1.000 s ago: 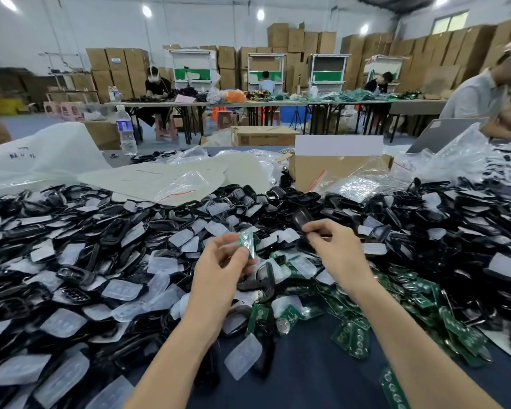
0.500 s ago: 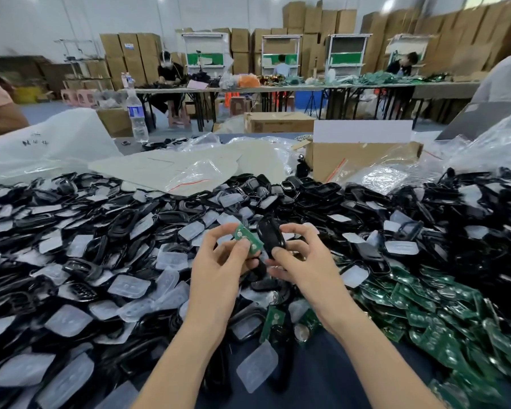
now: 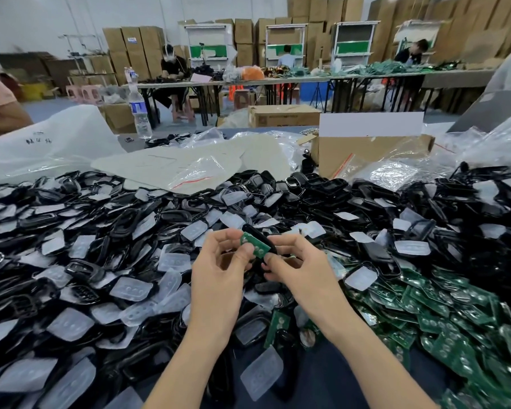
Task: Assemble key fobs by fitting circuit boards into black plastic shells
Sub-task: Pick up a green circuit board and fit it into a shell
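Both hands are meeting above the heap of loose black plastic shells (image 3: 101,231). The left hand (image 3: 219,273) is pinching the small green rectangular circuit board (image 3: 255,245) between thumb and fingertips, and the right hand (image 3: 303,271) is gripping the oval black plastic shell (image 3: 262,235) just behind it. The board is lying tilted against the shell (not seated, I judge), so uneven pressing is risking a jammed corner or a drop into the heap.
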Demonstrator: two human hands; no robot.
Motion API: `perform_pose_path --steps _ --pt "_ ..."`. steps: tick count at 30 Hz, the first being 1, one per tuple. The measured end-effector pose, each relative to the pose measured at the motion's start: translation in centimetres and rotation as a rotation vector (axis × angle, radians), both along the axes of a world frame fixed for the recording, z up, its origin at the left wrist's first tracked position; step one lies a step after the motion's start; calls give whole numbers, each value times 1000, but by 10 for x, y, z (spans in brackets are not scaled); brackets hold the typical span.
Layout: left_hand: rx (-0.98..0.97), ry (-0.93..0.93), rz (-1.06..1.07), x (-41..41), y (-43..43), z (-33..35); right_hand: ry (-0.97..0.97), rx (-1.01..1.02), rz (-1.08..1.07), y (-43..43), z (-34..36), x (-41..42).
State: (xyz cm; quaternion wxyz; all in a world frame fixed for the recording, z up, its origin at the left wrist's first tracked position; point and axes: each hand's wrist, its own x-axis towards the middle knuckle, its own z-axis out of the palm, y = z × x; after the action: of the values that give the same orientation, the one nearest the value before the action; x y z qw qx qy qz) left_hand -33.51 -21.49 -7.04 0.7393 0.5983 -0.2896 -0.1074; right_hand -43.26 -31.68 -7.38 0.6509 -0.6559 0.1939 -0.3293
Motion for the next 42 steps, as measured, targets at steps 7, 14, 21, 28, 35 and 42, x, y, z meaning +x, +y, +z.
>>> perform_pose_path --steps 7,14,21,28,35,42 --pt "-1 1 10 0 0 -1 4 -4 16 0 -1 -1" --pt "-1 13 -1 0 0 0 4 -12 20 -1 -3 -2" --pt "29 3 16 0 1 -1 1 5 25 0 -3 -2" --pt "61 -44 51 -3 0 0 -9 7 24 1 -3 -3" --pt "51 -34 52 -4 1 0 -31 43 42 1 -2 -2" --pt "55 -6 30 -3 1 0 -35 62 45 1 -1 -3"
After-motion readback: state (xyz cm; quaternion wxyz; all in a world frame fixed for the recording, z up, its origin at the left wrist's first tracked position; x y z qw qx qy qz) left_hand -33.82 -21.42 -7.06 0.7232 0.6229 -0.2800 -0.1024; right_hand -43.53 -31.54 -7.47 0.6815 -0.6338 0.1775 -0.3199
